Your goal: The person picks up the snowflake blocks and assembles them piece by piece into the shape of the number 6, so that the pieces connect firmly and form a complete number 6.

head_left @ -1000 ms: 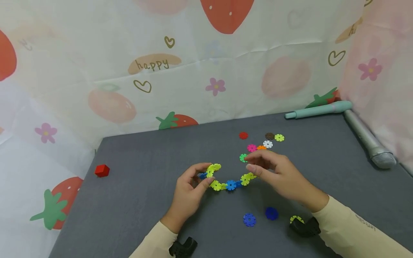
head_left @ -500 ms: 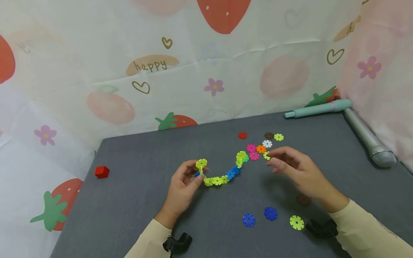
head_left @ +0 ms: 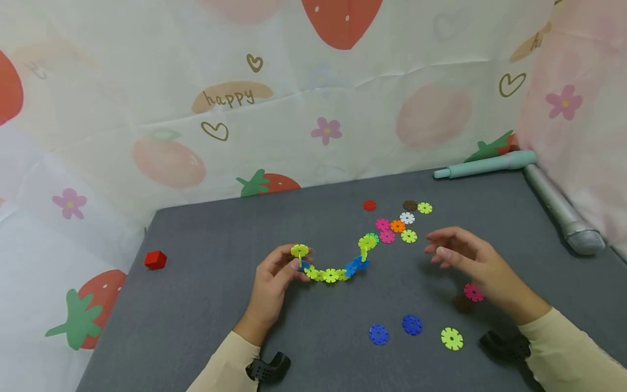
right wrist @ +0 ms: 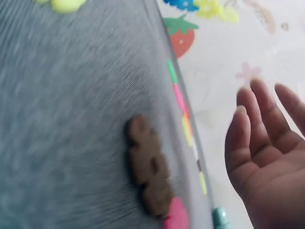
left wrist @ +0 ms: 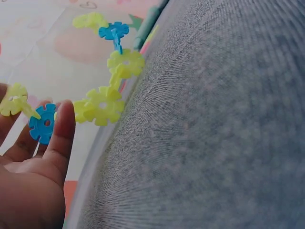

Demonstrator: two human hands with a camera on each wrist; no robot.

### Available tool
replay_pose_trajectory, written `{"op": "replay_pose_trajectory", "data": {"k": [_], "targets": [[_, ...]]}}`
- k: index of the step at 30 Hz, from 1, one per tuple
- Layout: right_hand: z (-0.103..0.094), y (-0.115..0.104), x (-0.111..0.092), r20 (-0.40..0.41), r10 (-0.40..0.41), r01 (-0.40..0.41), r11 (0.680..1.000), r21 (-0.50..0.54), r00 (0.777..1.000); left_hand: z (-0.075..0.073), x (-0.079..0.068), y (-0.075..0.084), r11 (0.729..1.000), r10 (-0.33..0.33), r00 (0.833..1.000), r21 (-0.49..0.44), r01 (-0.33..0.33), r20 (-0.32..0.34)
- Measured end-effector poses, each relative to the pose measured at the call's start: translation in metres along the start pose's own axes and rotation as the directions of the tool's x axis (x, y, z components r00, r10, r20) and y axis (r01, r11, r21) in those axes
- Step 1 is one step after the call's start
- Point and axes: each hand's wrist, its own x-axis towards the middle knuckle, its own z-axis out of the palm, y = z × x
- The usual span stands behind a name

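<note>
1. Yellow and blue plastic discs, slotted edge to edge, form a curved chain (head_left: 330,275) between the hands, nearer the left; it appears raised off the grey counter (head_left: 220,234).
2. At the chain's left end, the left hand (head_left: 269,286) pinches it between thumb and fingers around a blue disc (left wrist: 37,128), with a yellow disc (head_left: 299,250) standing out above the grip. Light, steady pressure on the disc's face should suffice; squeezing across a joint could twist a slot loose.
3. Spread and loosely bent, the fingers of the right hand (head_left: 482,267) hold nothing, well apart from the chain. The step in hand looks like steadying the chain one-handed, so slow wrist turns would suit it best.
4. The chain's far end shows just beside a green disc (head_left: 374,237); whether they touch cannot be told. With no hand under that end, it would be wise to support it before tilting the chain.
5. Should a joint need pressing, grip both discs close to the notch, set their planes crosswise and push straight in.
6. Mind the right forearm: under it lies a brown strip of discs (right wrist: 148,162), with a pink disc (right wrist: 177,214) at its end; blur hides whether they are joined. Lift the wrist over them rather than sweeping across.
</note>
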Motion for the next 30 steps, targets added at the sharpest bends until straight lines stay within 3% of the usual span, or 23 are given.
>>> {"op": "replay_pose_trajectory", "data": {"k": [4,8,11,15,19,23,30], "targets": [[0.005,0.007,-0.001,0.061,0.03,-0.032,0.999,0.041,0.998,0.0,0.0,-0.001,1.0,-0.006,1.0,-0.025,0.005,-0.021],[0.013,0.012,-0.001,0.175,0.018,-0.034,0.996,0.086,0.984,0.0,0.001,-0.002,1.0,0.009,1.0,-0.026,-0.01,-0.027],[0.018,0.016,-0.001,0.28,0.017,-0.037,0.997,0.068,0.96,-0.001,0.001,-0.003,1.0,0.014,0.999,-0.027,-0.015,-0.031],[0.02,0.02,-0.001,0.4,0.058,-0.036,0.997,-0.062,0.915,-0.001,0.0,-0.003,0.999,0.012,0.999,-0.033,-0.013,-0.039],[0.021,0.02,-0.002,0.493,0.055,0.036,0.984,-0.174,0.868,-0.001,0.0,-0.002,0.999,0.017,0.999,-0.036,-0.018,-0.038],[0.022,0.017,-0.003,0.53,0.024,0.105,0.972,-0.212,0.848,0.0,0.001,-0.002,0.999,0.016,0.999,-0.037,-0.018,-0.047],[0.026,0.015,-0.003,0.541,-0.019,0.152,0.967,-0.203,0.841,0.002,0.0,-0.002,0.999,0.037,0.996,0.041,-0.034,-0.077]]}}
